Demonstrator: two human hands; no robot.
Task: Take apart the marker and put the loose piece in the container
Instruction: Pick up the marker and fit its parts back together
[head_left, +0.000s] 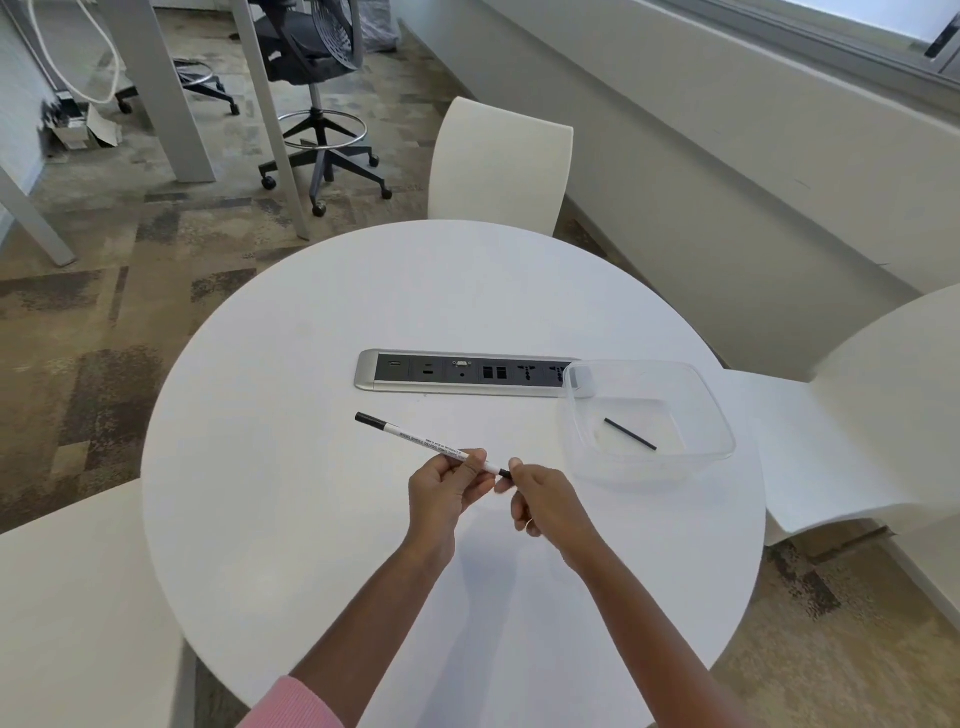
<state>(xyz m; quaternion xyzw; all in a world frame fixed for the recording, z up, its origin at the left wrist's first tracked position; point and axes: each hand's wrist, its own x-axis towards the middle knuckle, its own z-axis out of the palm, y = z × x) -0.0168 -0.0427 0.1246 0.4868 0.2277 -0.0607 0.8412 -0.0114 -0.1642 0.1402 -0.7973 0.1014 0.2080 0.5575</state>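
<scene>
A thin white marker (415, 436) with black print and a black cap at its far left end is held above the round white table (311, 519). My left hand (447, 493) grips its barrel near the right end. My right hand (540, 501) pinches the small black end piece at the marker's right tip. To the right stands a clear plastic container (717, 415). Inside it lies a thin black rod (630, 434).
A silver and black power socket strip (415, 371) is set into the table behind the marker, partly under the container's corner. White chairs (498, 166) stand at the far side, right and near left. A black office chair stands on the carpet beyond.
</scene>
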